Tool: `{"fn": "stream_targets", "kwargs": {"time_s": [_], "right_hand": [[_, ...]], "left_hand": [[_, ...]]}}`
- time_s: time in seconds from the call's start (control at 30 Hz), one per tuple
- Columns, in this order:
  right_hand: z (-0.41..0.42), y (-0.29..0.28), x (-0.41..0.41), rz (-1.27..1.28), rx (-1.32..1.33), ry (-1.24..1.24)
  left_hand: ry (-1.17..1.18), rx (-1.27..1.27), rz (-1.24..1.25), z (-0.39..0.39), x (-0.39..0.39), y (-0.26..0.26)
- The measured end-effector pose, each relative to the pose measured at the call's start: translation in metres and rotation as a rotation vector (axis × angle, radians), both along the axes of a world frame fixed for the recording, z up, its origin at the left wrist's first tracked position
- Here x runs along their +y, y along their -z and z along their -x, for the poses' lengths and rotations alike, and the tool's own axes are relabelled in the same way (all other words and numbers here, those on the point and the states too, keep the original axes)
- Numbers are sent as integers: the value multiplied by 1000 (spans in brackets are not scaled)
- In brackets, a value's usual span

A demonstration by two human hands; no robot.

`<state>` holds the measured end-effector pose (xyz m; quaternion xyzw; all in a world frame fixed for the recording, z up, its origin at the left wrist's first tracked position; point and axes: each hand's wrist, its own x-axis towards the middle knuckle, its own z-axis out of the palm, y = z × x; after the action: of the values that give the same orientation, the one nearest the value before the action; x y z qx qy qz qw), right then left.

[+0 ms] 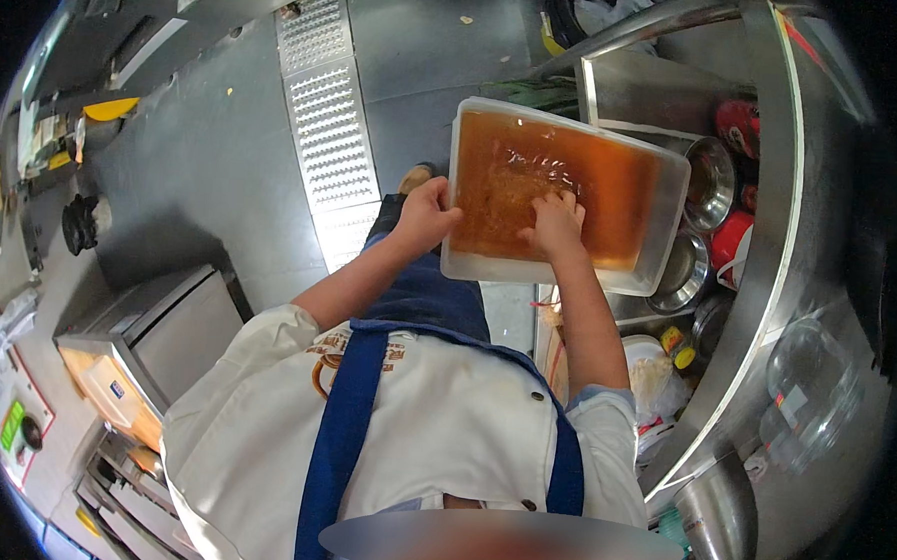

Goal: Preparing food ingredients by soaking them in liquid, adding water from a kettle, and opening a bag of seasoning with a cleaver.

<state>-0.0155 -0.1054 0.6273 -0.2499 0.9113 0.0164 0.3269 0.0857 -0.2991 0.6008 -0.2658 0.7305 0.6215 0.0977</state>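
A rectangular translucent plastic tub (665, 222) of amber-brown liquid (617, 190) is in front of me, above my legs and beside a steel shelf unit. At its left wall, my left hand (427, 217) grips the rim, thumb near the edge. My right hand (558, 225) reaches over the near rim into the tub, its fingertips at the liquid. Thumb and fingers are apart, and no object shows in them. Ripples and glints spread around these fingers, and the liquid hides what may lie beneath.
Steel bowls (678, 271) and red containers (731, 243) crowd the shelf right of the tub. A steel counter (766, 219) curves above them, bearing a clear plastic jug (811, 393). A perforated metal drain cover (328, 124) crosses the floor. A steel cabinet (183, 336) stands left.
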Motion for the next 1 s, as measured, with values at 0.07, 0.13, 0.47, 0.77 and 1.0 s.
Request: {"fn": "stream_targets", "kwargs": {"time_s": [0.07, 0.13, 0.47, 0.77, 1.0], "right_hand": [[3, 1, -3, -20, -44, 0], [3, 2, -4, -42, -89, 6], [12, -4, -16, -76, -173, -20], [14, -4, 26, 367, 150, 360], [28, -11, 141, -92, 954, 497]], "left_hand": [[-10, 17, -10, 0, 0, 0], [25, -59, 31, 1, 1, -9], [5, -87, 41, 3, -1, -17], [4, -59, 95, 2, -3, 6], [-23, -67, 133, 5, -4, 1]]}}
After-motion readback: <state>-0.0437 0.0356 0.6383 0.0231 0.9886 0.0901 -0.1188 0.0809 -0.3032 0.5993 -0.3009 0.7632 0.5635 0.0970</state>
